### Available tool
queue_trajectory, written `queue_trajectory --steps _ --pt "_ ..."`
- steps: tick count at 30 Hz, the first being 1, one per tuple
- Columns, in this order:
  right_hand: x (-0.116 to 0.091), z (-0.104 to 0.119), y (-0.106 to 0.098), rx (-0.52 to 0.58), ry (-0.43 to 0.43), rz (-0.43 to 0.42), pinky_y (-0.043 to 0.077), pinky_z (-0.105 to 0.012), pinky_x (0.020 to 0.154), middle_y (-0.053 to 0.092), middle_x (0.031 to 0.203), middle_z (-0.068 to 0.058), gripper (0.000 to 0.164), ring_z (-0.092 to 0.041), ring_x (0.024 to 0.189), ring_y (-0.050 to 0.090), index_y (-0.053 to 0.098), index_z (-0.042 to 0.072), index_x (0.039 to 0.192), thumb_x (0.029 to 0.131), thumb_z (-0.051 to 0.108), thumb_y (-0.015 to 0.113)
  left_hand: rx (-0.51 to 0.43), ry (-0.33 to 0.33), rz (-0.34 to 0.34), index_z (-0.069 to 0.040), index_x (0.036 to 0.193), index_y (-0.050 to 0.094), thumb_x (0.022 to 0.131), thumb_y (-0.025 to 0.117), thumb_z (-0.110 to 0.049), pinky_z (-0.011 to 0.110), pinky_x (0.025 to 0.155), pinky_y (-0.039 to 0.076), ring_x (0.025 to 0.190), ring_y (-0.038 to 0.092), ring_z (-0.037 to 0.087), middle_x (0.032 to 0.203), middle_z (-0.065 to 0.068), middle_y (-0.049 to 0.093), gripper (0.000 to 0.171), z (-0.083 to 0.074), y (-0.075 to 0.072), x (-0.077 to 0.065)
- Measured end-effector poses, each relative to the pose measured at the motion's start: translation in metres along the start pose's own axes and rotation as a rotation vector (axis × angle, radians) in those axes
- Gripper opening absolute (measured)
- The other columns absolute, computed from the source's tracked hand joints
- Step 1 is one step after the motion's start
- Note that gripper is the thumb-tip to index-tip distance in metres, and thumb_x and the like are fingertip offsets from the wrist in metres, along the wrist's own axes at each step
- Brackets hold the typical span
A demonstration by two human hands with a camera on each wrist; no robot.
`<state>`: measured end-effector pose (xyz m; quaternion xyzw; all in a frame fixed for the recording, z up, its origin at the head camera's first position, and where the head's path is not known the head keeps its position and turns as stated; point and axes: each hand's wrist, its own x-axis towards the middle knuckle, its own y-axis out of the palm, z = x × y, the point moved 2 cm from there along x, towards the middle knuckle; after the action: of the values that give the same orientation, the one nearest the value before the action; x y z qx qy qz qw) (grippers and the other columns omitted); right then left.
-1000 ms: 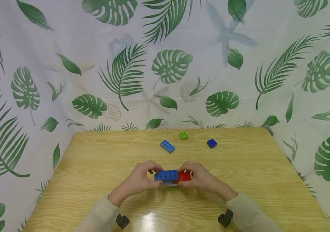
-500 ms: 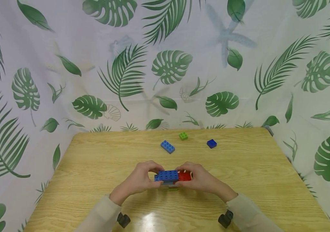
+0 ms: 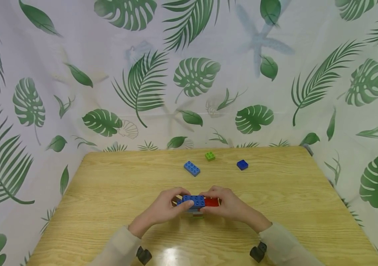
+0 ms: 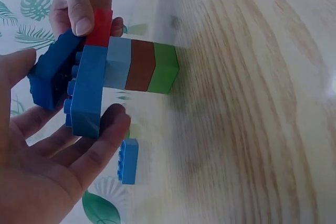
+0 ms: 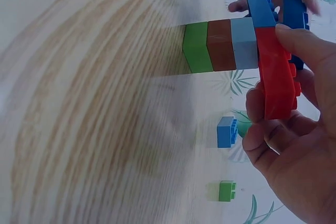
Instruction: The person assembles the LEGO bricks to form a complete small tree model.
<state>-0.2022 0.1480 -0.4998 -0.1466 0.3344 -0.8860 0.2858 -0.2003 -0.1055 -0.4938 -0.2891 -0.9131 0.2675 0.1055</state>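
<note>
A leaf-printed cloth (image 3: 122, 33) hangs behind the wooden table (image 3: 116, 177). On the left, the person's left hand (image 3: 164, 207) seems to grasp the dark blue brick (image 3: 199, 201), thumb on top, fingers curled beneath. That brick sits askew over the build, its left end lifted off the studs of the mid-blue brick (image 4: 88, 93). Under this stands a column of pale blue (image 4: 118, 61), brown (image 4: 142, 66) and green (image 4: 165, 69) bricks. Alongside, the right hand (image 3: 226, 201) grips the red brick (image 5: 274, 80). Farther back lie a loose blue brick (image 3: 192, 168), a lime one (image 3: 210, 156) and a small navy one (image 3: 242, 164). I'd judge the top brick is being seated; next calls for lining up its studs and pressing evenly.
</note>
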Motion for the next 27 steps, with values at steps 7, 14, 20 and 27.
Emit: queue_trajectory --steps 7,14,20,27 --pt "0.0007 -0.0008 0.0016 -0.007 0.014 0.003 0.053 -0.024 0.082 0.069 0.112 -0.003 0.051 -0.012 0.098 0.060 0.072 0.010 0.136 0.095 0.038 0.080 -0.054 -0.030 0.000 -0.008 0.127 0.070 0.105 0.064 -0.034 0.027 0.080 0.056 0.097 0.068 0.014 0.121 0.010 0.072 0.034 0.0023 0.0025 0.0005" --pt "0.0011 -0.0002 0.0017 -0.009 0.017 -0.001 0.053 -0.024 0.082 0.069 0.111 -0.002 0.050 -0.012 0.098 0.059 0.073 0.010 0.134 0.093 0.037 0.082 -0.075 -0.048 -0.005 -0.007 0.119 0.073 0.103 0.067 -0.030 0.027 0.078 0.055 0.093 0.068 0.014 0.115 0.011 0.073 0.029 0.0011 0.0013 0.0030" --pt "-0.0004 0.0012 0.0038 -0.001 0.034 -0.020 0.053 -0.023 0.078 0.068 0.110 -0.002 0.051 -0.011 0.095 0.059 0.072 0.014 0.135 0.092 0.040 0.082 -0.096 -0.075 -0.010 -0.005 0.113 0.073 0.100 0.067 -0.028 0.026 0.075 0.052 0.086 0.063 0.014 0.110 0.011 0.073 0.027 -0.0026 0.0012 0.0057" --pt "-0.0021 0.0012 0.0078 0.031 0.034 -0.059 0.050 -0.022 0.075 0.068 0.109 -0.003 0.052 -0.012 0.092 0.058 0.071 0.010 0.138 0.096 0.040 0.078 -0.149 -0.073 0.020 -0.001 0.116 0.072 0.101 0.067 -0.024 0.025 0.073 0.052 0.084 0.063 0.014 0.111 0.016 0.071 0.028 -0.0037 -0.0006 0.0056"
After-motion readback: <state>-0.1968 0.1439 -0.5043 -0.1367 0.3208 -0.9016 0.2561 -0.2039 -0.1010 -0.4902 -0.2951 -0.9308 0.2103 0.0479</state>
